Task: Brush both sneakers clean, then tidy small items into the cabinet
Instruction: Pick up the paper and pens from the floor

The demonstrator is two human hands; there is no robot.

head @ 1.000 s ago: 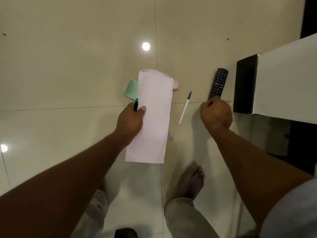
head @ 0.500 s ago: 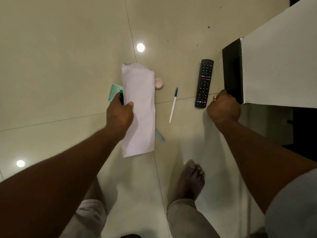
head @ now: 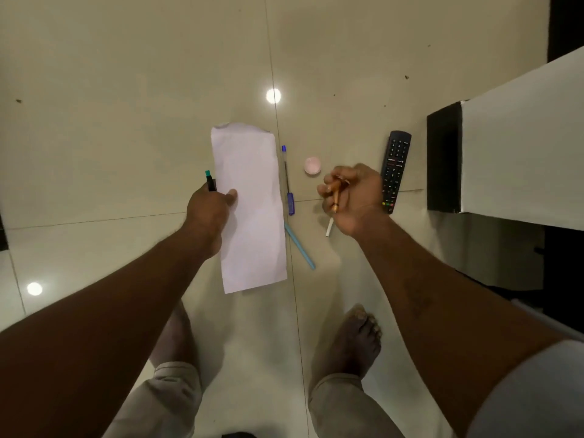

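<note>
Currently, the left hand point(head: 208, 213) sits just left of frame centre. Its fingers are curled and its thumb presses down on a folded white paper point(head: 252, 222), pinching it at the left edge. The same hand grips a black marker point(head: 210, 184). The marker's teal-capped end projects above the knuckles, just beside the paper's left edge. The paper runs lengthwise from frame centre toward the lower centre.

The right hand point(head: 357, 203) sits right of centre. Its fingers are curled round an orange pen point(head: 337, 192), whose tip points toward the bottom of the frame.

Items lying on the tiled floor point(head: 126, 90):

- Blue pen point(head: 289, 184): just right of the paper, roughly parallel to its long edge.
- Light-blue pen point(head: 300, 248): emerges from behind the paper's right edge and slants toward the lower right.
- White pen point(head: 329, 228): only a short end shows below the right hand, which hides the rest.
- Pink round container point(head: 313, 165): between the blue pen and the right hand, slightly above both in the frame.
- Black remote point(head: 395, 165): buttons up, just right of the right hand, which covers part of its left edge.
- Cabinet point(head: 521, 159): at the right edge of the frame, white, with a dark face turned toward the remote. It is near the remote but apart from it.

A bare foot point(head: 354, 339) stands in the lower centre-right of the frame.
</note>
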